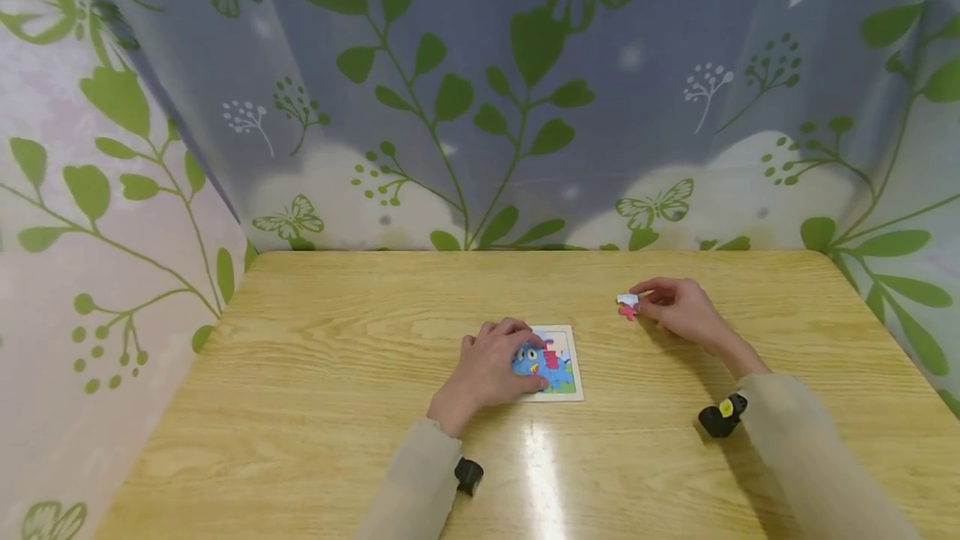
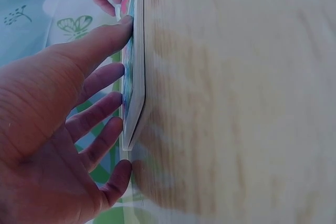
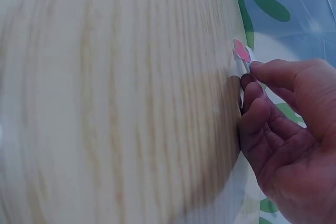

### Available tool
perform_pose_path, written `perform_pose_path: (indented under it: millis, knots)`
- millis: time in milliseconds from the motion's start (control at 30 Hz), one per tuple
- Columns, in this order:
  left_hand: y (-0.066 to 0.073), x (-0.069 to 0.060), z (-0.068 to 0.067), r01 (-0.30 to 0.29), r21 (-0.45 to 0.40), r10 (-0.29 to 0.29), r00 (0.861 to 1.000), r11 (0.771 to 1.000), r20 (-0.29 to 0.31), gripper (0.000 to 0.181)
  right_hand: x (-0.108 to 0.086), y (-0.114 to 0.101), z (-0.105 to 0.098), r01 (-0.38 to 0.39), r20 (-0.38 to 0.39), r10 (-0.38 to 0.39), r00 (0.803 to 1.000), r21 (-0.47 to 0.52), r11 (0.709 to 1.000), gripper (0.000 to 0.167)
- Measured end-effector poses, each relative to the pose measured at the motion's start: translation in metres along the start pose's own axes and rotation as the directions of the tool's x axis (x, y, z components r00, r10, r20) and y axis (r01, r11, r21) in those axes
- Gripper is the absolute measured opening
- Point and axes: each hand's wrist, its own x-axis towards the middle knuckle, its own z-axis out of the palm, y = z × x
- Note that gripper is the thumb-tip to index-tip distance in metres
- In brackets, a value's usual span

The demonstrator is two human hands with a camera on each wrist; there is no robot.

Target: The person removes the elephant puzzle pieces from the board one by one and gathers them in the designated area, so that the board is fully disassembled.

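Where the left hand (image 1: 491, 363) rests: over the 9 o'clock side of the puzzle board (image 1: 577, 386), fingers spread wide, thumb and most fingertips touching it, nothing pinched!
Left-hand job: looks like steadying, so light, even pressure does it; lean hard on one edge and the board could skid.
Board's place: lying on the wooden table (image 1: 337, 440), pale-framed, blue creature (image 1: 555, 373) on its face, partly covered by that hand.
Pink-and-white piece (image 1: 627, 311): out at the board's 2 o'clock, well apart from it; one piece or two overlapping, can't tell.
Right hand (image 1: 684, 309): just at the piece's 3 o'clock, and what a neat pinch, fingertips nearly together on its edge.
Right-hand job: delicate work, I'd judge; grip the rim, leave the knobs free, keep it level, because something that small could easily twist or slip.
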Motion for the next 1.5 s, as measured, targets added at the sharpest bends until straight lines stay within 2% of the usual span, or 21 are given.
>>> perform_pose_path:
  millis: [700, 967, 1233, 1500]
  knots:
    - [0.001, 0.000, -0.001, 0.006, 0.007, -0.006, 1.000, 1.000, 0.002, 0.044, -0.001, 0.000, -0.003, -0.029, 0.011, 0.029, 1.000, 0.003, 1.000, 0.034]
    - [0.001, -0.001, -0.001, 0.009, 0.003, -0.009, 1.000, 1.000, 0.003, 0.045, -0.007, -0.002, -0.003, -0.025, 0.010, 0.025, 1.000, 0.004, 1.000, 0.032]
    - [0.000, -0.001, 0.000, 0.007, -0.003, -0.007, 1.000, 1.000, -0.001, 0.044, -0.016, -0.010, 0.001, 0.025, -0.006, -0.025, 1.000, -0.008, 1.000, 0.029]
    - [-0.002, -0.001, 0.000, 0.007, -0.025, -0.007, 1.000, 1.000, -0.002, 0.044, -0.025, -0.018, 0.010, 0.066, 0.019, -0.066, 0.998, -0.009, 0.998, 0.026]
